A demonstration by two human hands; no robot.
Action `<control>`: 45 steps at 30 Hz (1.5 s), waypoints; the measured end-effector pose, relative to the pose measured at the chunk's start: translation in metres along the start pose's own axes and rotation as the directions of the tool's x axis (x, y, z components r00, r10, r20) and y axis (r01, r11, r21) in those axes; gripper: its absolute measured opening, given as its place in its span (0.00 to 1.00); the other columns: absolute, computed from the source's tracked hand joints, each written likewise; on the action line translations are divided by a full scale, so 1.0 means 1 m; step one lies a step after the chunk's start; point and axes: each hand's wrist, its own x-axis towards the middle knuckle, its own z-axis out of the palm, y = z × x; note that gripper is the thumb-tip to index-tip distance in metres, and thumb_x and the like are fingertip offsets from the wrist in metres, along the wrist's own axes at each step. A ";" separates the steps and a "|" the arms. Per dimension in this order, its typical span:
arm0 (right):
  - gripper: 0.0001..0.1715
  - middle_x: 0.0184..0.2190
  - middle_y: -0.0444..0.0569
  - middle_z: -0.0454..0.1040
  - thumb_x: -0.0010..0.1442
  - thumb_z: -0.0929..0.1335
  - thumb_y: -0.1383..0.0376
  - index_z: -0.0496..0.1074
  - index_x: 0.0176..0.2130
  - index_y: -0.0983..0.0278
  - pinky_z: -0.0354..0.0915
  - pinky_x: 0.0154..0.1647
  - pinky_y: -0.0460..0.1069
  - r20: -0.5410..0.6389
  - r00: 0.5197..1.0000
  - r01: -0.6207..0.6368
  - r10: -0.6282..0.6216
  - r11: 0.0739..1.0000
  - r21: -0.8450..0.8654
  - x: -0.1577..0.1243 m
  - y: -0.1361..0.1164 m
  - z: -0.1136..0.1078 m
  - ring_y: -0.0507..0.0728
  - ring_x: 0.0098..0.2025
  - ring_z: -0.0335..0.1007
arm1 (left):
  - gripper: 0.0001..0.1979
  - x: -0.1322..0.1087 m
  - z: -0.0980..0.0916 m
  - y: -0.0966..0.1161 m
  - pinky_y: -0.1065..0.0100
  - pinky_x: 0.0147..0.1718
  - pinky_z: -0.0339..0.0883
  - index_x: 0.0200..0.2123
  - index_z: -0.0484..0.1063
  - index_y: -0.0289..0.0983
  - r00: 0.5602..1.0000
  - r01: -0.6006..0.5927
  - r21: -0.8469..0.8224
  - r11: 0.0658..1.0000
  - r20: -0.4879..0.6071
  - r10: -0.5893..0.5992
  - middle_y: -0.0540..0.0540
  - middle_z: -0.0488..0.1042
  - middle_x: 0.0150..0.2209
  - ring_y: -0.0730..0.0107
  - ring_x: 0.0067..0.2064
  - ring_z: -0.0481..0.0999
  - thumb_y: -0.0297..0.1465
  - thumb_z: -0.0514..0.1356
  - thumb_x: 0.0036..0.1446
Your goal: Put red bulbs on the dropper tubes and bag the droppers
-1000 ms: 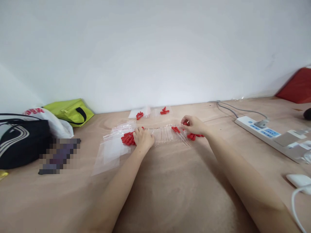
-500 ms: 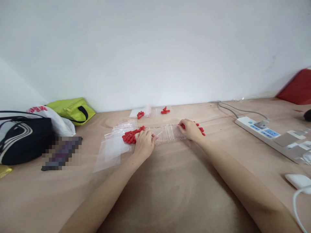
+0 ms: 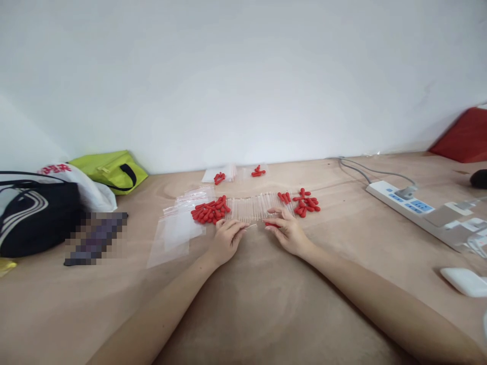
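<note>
The left hand [image 3: 227, 238] pinches a thin clear tube [image 3: 249, 226] and the right hand [image 3: 286, 232] a red cap [image 3: 271, 224], fingers narrow, just in front of the row of tubes [image 3: 258, 207] on the tabletop [image 3: 266, 304]. A slipped push could drop the small, smooth cap; a wrist could scatter the row.

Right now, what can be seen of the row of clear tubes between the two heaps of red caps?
The row of clear tubes is a band of thin, plastic-looking tubes lying flat side by side on the table, each pointing away from the person. The left heap of red caps meets its left end, the right heap of red caps its right end, with a few caps on the tubes there. The left hand and right hand sit at its near edge; contact is unclear.
</note>
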 end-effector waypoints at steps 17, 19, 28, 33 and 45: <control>0.11 0.34 0.49 0.73 0.58 0.62 0.64 0.71 0.39 0.62 0.65 0.38 0.48 0.204 0.978 0.038 -0.046 0.998 0.044 0.003 -0.001 0.002 0.53 0.35 0.69 | 0.10 -0.001 -0.004 0.000 0.63 0.42 0.53 0.36 0.71 0.40 0.994 -0.097 -0.061 0.993 -0.060 0.093 0.49 0.77 0.34 0.71 0.34 0.73 0.32 0.50 0.59; 0.11 0.34 0.50 0.73 0.58 0.62 0.65 0.71 0.40 0.62 0.65 0.37 0.48 0.201 0.977 0.063 -0.071 0.997 0.046 0.003 -0.001 0.002 0.53 0.35 0.69 | 0.09 -0.001 -0.002 -0.002 0.63 0.41 0.53 0.36 0.71 0.40 0.990 -0.126 -0.066 0.990 -0.070 0.121 0.50 0.77 0.34 0.72 0.34 0.73 0.32 0.51 0.59; 0.13 0.33 0.50 0.74 0.58 0.63 0.63 0.69 0.43 0.62 0.66 0.35 0.48 0.173 0.981 0.074 -0.081 0.996 0.048 0.003 -0.003 0.003 0.53 0.34 0.70 | 0.10 -0.002 0.006 -0.007 0.63 0.41 0.54 0.39 0.70 0.41 0.968 -0.231 -0.091 0.969 -0.125 0.219 0.50 0.78 0.34 0.73 0.32 0.75 0.32 0.50 0.60; 0.09 0.30 0.48 0.74 0.57 0.64 0.62 0.70 0.37 0.63 0.65 0.32 0.46 0.135 0.988 0.060 -0.073 0.993 0.102 0.002 -0.003 0.002 0.51 0.31 0.70 | 0.10 -0.002 0.005 -0.005 0.63 0.40 0.55 0.39 0.71 0.41 0.967 -0.232 -0.090 0.968 -0.132 0.220 0.50 0.78 0.34 0.73 0.31 0.75 0.32 0.50 0.60; 0.10 0.28 0.49 0.72 0.59 0.61 0.63 0.70 0.37 0.64 0.63 0.32 0.47 0.136 0.968 0.199 -0.213 0.973 0.115 0.002 0.001 0.001 0.52 0.31 0.67 | 0.10 -0.004 0.009 -0.005 0.65 0.35 0.54 0.39 0.70 0.40 0.920 -0.341 0.006 0.940 -0.202 0.335 0.50 0.77 0.30 0.75 0.29 0.73 0.29 0.50 0.60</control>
